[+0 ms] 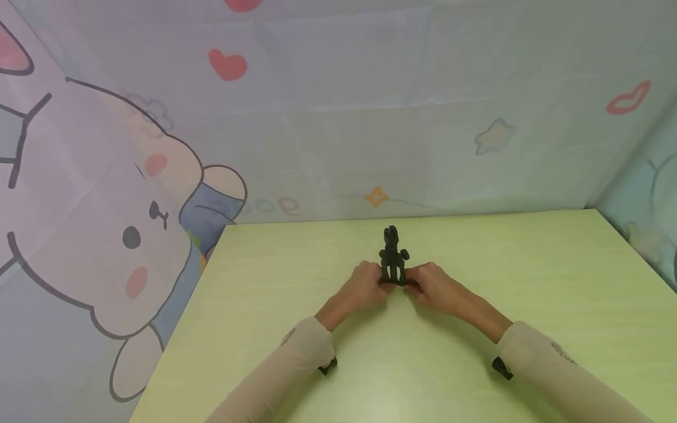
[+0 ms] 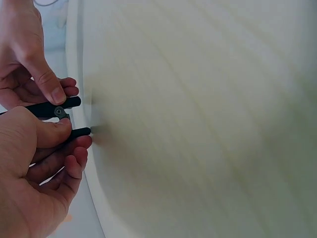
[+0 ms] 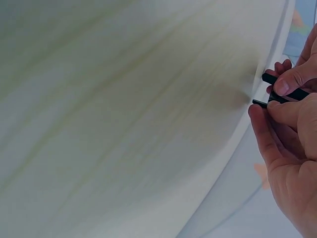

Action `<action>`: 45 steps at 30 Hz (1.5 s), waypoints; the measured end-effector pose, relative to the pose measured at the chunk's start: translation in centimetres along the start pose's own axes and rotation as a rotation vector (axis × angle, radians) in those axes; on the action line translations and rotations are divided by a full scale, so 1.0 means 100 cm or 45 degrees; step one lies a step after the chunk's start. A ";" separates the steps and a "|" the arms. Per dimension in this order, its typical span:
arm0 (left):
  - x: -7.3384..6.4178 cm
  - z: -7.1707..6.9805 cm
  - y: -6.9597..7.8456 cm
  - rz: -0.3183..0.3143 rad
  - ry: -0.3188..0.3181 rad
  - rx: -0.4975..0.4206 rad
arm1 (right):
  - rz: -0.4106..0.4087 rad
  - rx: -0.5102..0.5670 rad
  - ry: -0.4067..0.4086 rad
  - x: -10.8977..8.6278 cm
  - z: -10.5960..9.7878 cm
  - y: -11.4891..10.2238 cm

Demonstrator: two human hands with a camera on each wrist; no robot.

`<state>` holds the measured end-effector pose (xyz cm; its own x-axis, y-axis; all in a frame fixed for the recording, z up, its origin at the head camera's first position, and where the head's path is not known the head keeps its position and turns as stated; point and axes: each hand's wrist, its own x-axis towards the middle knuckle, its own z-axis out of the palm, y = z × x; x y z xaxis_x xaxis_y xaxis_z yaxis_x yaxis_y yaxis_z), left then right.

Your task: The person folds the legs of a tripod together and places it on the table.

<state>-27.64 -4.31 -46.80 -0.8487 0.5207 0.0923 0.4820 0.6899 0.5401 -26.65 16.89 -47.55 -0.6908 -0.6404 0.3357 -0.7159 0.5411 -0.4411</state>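
Observation:
A small black tripod (image 1: 392, 257) stands upright over the far half of the table, its head on top and its slim legs below. My left hand (image 1: 365, 286) pinches a leg on its left side. On the other side my right hand (image 1: 438, 289) pinches another leg. In the left wrist view a small hinge (image 2: 60, 112) shows between two dark leg ends, beside my left thumb. The right wrist view shows both hands close together around the legs; fingers cover much of the tripod there. Whether its feet touch the table, I cannot tell.
The pale yellow-green table (image 1: 529, 252) spreads around both arms. A printed cloth (image 1: 344, 135) hangs along the back and sides, with a cartoon animal (image 1: 132, 194) on the left. Black wrist devices (image 1: 328, 367) sit under both sleeves.

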 end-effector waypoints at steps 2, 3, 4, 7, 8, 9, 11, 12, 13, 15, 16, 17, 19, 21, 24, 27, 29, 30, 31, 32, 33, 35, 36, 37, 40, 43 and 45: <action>0.000 0.000 0.001 0.002 0.003 0.003 | -0.005 0.000 0.013 0.000 0.000 0.000; 0.000 0.000 0.001 0.002 0.004 0.007 | -0.010 0.000 0.021 0.000 0.001 0.000; 0.000 -0.001 0.001 0.001 0.006 0.012 | -0.012 -0.002 0.026 0.000 0.001 0.000; 0.001 -0.001 0.001 -0.006 0.009 0.026 | -0.026 -0.012 0.044 0.000 0.002 0.001; 0.001 -0.001 0.001 -0.012 0.008 0.027 | -0.031 -0.013 0.048 0.000 0.002 0.001; 0.001 -0.001 0.001 -0.018 0.005 0.028 | -0.035 -0.013 0.051 0.000 0.002 0.001; 0.001 -0.001 0.001 -0.026 0.003 0.025 | -0.033 -0.012 0.052 0.001 0.001 0.002; 0.002 -0.001 0.001 -0.026 0.002 0.023 | -0.029 -0.010 0.050 0.001 0.001 0.002; 0.002 -0.001 0.001 -0.023 0.003 0.019 | -0.022 -0.006 0.045 0.001 0.001 0.002; 0.002 -0.002 0.001 -0.012 0.002 0.009 | -0.007 0.004 0.032 0.002 0.000 0.003; 0.002 -0.001 0.001 -0.007 0.000 0.010 | 0.001 0.008 0.024 0.003 0.000 0.004; 0.002 -0.001 0.001 -0.006 -0.007 0.010 | 0.002 0.014 0.018 0.003 0.000 0.004; 0.003 -0.001 0.001 -0.004 -0.022 0.011 | 0.006 0.023 0.009 0.004 -0.001 0.005; 0.004 0.000 0.000 -0.015 -0.047 0.011 | 0.004 0.035 0.003 0.004 -0.002 0.006; 0.006 -0.001 0.000 -0.034 -0.084 0.006 | 0.014 0.051 -0.006 0.005 -0.003 0.008; 0.007 -0.001 -0.001 -0.043 -0.124 -0.005 | 0.020 0.061 -0.014 0.004 -0.004 0.009; 0.008 -0.002 -0.001 -0.040 -0.146 -0.003 | 0.010 0.065 -0.016 0.004 -0.003 0.009; 0.009 -0.002 -0.002 -0.035 -0.157 -0.001 | 0.007 0.067 -0.020 0.004 -0.003 0.008; 0.009 -0.003 -0.002 -0.025 -0.168 0.007 | 0.005 0.065 -0.023 0.003 -0.003 0.008; 0.010 -0.003 -0.003 -0.013 -0.179 0.014 | 0.001 0.062 -0.027 0.003 -0.003 0.008; 0.011 -0.004 -0.003 0.000 -0.190 0.022 | 0.000 0.056 -0.034 0.002 -0.003 0.008; 0.012 -0.005 -0.004 0.031 -0.208 0.026 | 0.004 0.042 -0.046 0.001 -0.003 0.008; 0.012 -0.005 -0.004 0.051 -0.215 0.025 | 0.003 0.033 -0.050 0.001 -0.003 0.008; 0.013 -0.006 -0.004 0.074 -0.220 0.025 | 0.001 0.022 -0.053 0.001 -0.003 0.008; 0.015 -0.008 -0.005 0.140 -0.224 0.030 | -0.009 -0.004 -0.068 0.000 -0.005 0.007; 0.016 -0.009 -0.005 0.191 -0.228 0.065 | -0.028 -0.024 -0.083 0.000 -0.005 0.008; 0.017 -0.010 -0.005 0.212 -0.239 0.087 | -0.037 -0.024 -0.088 -0.001 -0.006 0.008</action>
<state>-29.56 -4.33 -46.07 -0.7042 0.7098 0.0154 0.6310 0.6157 0.4720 -27.25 17.69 -47.44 -0.6615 -0.6919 0.2894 -0.7379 0.5315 -0.4160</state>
